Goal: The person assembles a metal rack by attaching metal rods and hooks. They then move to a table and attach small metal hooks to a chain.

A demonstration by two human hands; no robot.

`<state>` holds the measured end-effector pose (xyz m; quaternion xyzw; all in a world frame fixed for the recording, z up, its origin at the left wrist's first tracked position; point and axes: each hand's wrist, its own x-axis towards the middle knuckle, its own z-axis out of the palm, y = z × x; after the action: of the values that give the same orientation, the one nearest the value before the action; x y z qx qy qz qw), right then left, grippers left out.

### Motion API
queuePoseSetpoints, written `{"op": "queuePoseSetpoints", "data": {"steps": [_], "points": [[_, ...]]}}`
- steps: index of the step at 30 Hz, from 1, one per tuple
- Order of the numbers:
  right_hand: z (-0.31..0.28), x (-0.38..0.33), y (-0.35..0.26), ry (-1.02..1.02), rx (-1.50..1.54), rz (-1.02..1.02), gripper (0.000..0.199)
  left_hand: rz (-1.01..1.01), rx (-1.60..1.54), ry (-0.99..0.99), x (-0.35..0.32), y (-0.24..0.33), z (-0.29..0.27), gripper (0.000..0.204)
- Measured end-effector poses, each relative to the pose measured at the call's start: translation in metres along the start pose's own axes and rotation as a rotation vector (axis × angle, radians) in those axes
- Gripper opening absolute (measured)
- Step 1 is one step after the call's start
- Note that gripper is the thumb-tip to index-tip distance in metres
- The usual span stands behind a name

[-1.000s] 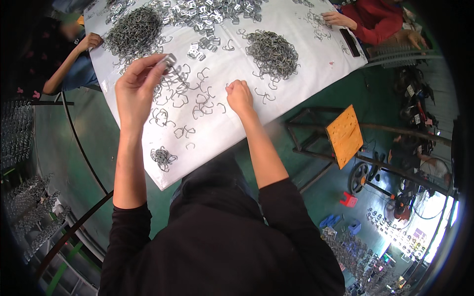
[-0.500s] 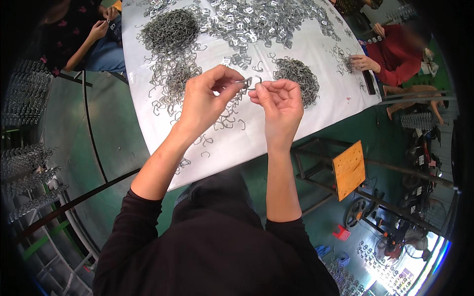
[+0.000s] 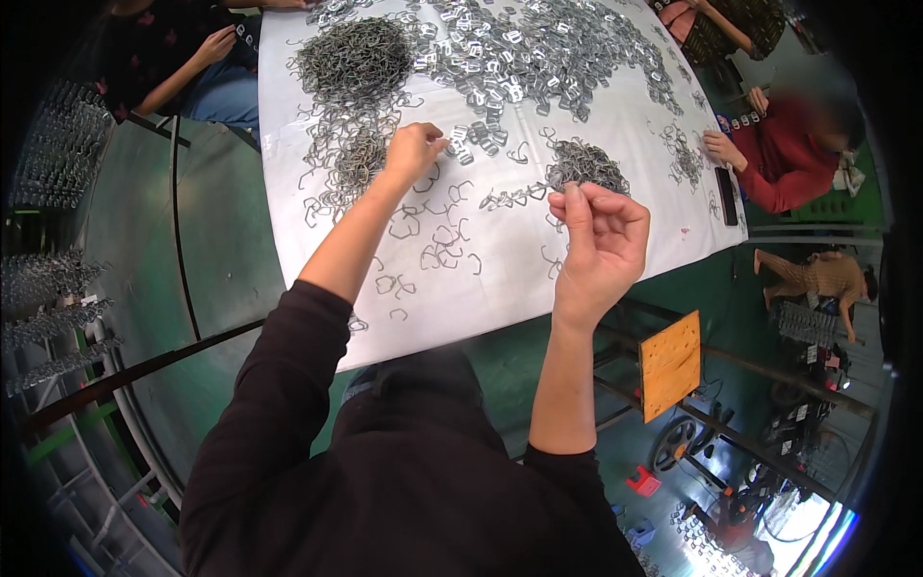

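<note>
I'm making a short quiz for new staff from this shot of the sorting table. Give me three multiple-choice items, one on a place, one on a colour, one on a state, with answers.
1. Where does the left hand reach?
A. to the flat metal clips lying out on the table
B. to the orange board
C. into the lap

2. What colour is the table cover?
A. blue
B. white
C. black

3. How is the right hand set?
A. flat on the table
B. raised, fingers pinched on a chain of linked clips
C. out of view

Answers: 1 A, the left arm stretches out to the clips. 2 B, bare patches between the wire pieces are white. 3 B, the chain trails left from its fingertips.
</note>
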<state>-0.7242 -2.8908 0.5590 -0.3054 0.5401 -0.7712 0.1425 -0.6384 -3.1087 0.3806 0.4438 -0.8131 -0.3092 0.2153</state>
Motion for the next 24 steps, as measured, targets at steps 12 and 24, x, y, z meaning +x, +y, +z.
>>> {"op": "queuePoseSetpoints", "data": {"steps": [12,24], "points": [[-0.005,-0.002,0.003,0.0,-0.025,0.021,0.018,0.182,0.485,-0.162,0.015,0.002,0.042,0.026],[0.016,-0.016,0.012,-0.097,-0.029,0.018,0.013,-0.068,-1.136,-0.108,-0.077,0.125,-0.092,0.023]]}}
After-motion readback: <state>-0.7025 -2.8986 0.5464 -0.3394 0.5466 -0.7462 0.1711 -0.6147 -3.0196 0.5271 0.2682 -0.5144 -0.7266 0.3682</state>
